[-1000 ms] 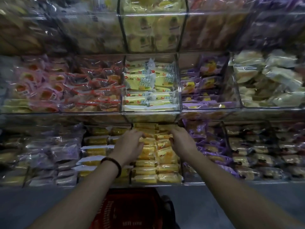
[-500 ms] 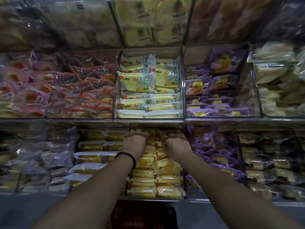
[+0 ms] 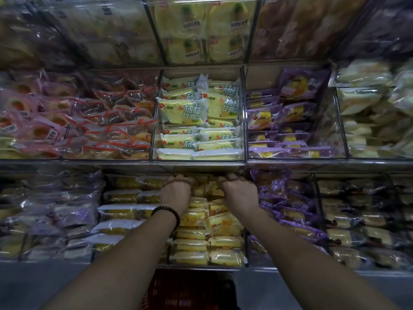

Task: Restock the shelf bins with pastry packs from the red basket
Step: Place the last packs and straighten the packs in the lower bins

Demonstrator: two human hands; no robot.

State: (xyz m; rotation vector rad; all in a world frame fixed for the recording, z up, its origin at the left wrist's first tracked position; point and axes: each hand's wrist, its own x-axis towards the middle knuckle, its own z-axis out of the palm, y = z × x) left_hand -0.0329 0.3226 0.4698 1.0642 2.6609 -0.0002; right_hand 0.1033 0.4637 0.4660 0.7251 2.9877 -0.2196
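Dim shop aisle. Tiers of clear-walled shelf bins [image 3: 245, 247] fill our view from 9 to 3 o'clock, split by a metal shelf rail [image 3: 89, 162] that runs across the middle. A grey surface [image 3: 55, 287] lies below the lowest tier. The edges of the view are blurred.

The red basket [image 3: 178, 289] sits at 6 o'clock, between the two forearms, and only its meshed top shows. We cannot see what is in it.

The pastry packs [image 3: 223, 224], yellow wrappers, lie in the lower middle bin just below centre. They are flat and stacked in two columns side by side. Each pack's long axis runs along the 9-to-3 line, with a long edge facing us.

The left hand [image 3: 176, 193] and right hand [image 3: 240, 193] are both deep in that bin, at the 12 o'clock end of the pile, close under the rail. We note the fingers [image 3: 178, 179] of the left bent at the knuckles over the rear packs, and the right likewise. The tips are tucked under the shelf above, so we cannot tell whether either hand grips a pack or only presses on one. A dark bracelet [image 3: 169, 211] is on the left wrist.

Neighbours: purple packs [image 3: 288, 198] at 3 o'clock of the hands, white-ended packs [image 3: 120, 211] at 9 o'clock, and yellow-green packs [image 3: 185, 111] in the bin at 12 o'clock.
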